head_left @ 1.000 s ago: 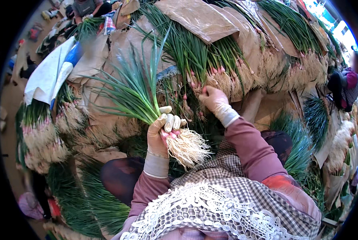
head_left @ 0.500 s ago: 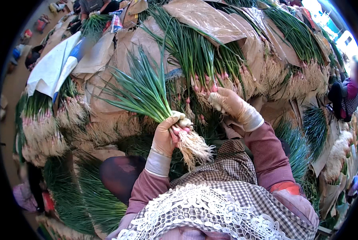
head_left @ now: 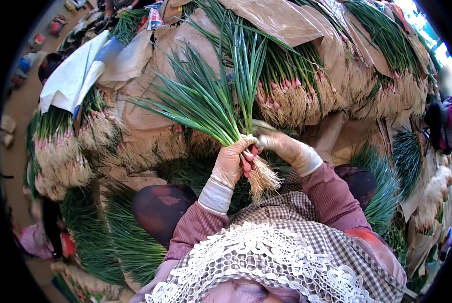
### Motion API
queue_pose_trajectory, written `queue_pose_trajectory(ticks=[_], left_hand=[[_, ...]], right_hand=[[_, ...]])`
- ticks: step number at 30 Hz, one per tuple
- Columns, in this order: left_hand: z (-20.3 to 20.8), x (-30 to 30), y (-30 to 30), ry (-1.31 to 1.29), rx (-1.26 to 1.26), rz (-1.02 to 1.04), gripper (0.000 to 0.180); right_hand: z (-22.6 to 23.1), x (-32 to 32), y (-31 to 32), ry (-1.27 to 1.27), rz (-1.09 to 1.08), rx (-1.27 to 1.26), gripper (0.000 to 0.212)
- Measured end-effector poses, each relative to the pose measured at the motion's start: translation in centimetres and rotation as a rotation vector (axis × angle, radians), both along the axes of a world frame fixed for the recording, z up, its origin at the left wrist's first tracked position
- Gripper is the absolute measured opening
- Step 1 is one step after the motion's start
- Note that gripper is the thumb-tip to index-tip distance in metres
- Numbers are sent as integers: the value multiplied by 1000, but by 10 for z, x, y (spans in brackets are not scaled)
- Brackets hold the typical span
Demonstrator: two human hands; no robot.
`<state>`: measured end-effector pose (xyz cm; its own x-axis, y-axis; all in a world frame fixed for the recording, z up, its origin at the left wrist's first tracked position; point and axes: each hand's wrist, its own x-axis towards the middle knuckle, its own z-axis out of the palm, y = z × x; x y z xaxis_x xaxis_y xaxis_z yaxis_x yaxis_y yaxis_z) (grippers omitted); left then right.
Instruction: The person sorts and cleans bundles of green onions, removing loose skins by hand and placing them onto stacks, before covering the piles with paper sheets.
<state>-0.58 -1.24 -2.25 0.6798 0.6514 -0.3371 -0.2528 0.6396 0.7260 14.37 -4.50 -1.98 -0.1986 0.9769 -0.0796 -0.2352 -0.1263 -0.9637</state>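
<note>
In a pale glove, my left hand (head_left: 232, 160) is wrapped round a bunch of spring onions (head_left: 198, 103). Their green leaves fan up and to the left, while pink bulbs and straw-coloured roots (head_left: 262, 182) stick out below the fist. My right hand (head_left: 282, 146), also gloved, is drawn up against the bunch with its fingers closed and slightly blurred. Between the two hands, a few more stalks (head_left: 248, 76) stand nearly upright, their lower ends at the right fingertips. Just beyond my right hand lies a row of spring onions (head_left: 286, 83), bulbs and roots facing me.
Brown paper sheets (head_left: 271, 22) cover parts of the heap ahead. More bundles (head_left: 57, 139) lie at the left under a white sheet (head_left: 72, 73). Loose greens (head_left: 130, 230) spread beside my left knee (head_left: 164, 209). Another person (head_left: 445, 121) sits at the far right.
My right hand has come away from the row, moving left and down to the bunch with a few stalks. My left hand has shifted slightly right, still holding the bunch.
</note>
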Motion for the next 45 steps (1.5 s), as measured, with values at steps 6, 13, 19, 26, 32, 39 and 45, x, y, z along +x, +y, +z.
queue_pose_trajectory(ticks=[6,13,19,26,32,39,45], left_hand=[[0,-1,-3,-70,-52,-35,22],[-2,-1,-5,-115,-133,-50,17],[-5,10,-10,-144,-25,66,18],[6,5,-11,-384,-50,73,15],[3,1,-1,-193,-19,41,18],[46,-8,-5,-316,125,72,26],[26,-12,13,-357,44,302,25]], right_hand=[[-21,-14,12,-961,-465,18,37],[-14,3,24,530,-225,-134,19],[-50,-9,39,-399,-453,-58,27],[10,-5,34,78,-462,-244,19],[-1,3,43,128,-266,-314,14],[-77,-11,-1,-1431,601,-282,30],[-17,24,23,-1163,-345,102,17]])
